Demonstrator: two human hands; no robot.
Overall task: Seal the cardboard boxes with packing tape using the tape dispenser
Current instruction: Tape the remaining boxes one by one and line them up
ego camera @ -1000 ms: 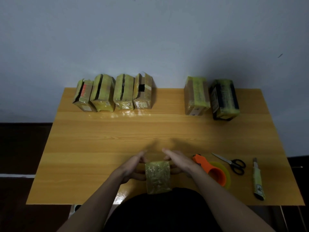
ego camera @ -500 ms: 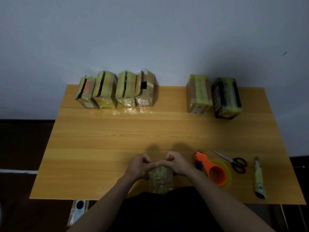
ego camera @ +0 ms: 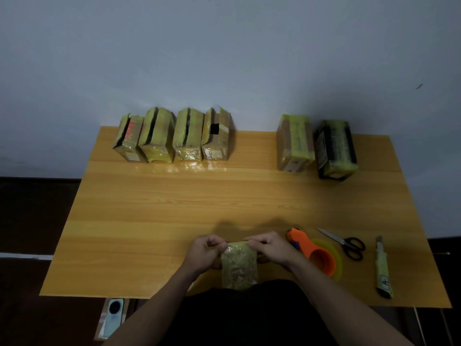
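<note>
The table (ego camera: 174, 208) is honey-yellow wood grain. Yellow-green glossy tape wraps the brown boxes: four far left (ego camera: 172, 136), one far right (ego camera: 295, 143); its neighbour (ego camera: 335, 149) is black. The near box (ego camera: 239, 267) is crinkled yellow-green. The dispenser (ego camera: 314, 253) is orange, the scissors (ego camera: 349, 244) black-handled.

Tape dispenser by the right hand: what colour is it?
Orange tape dispenser, holding a yellowish roll; head view.

Table (ego camera: 149, 221): wood-grain laminate, glossy. Far-edge cardboard boxes (ego camera: 187, 136): matt brown board under shiny yellowish tape. Near-edge tape dispenser (ego camera: 314, 253): smooth orange plastic. Scissors (ego camera: 341, 242): metal blades, black plastic handles.
</note>
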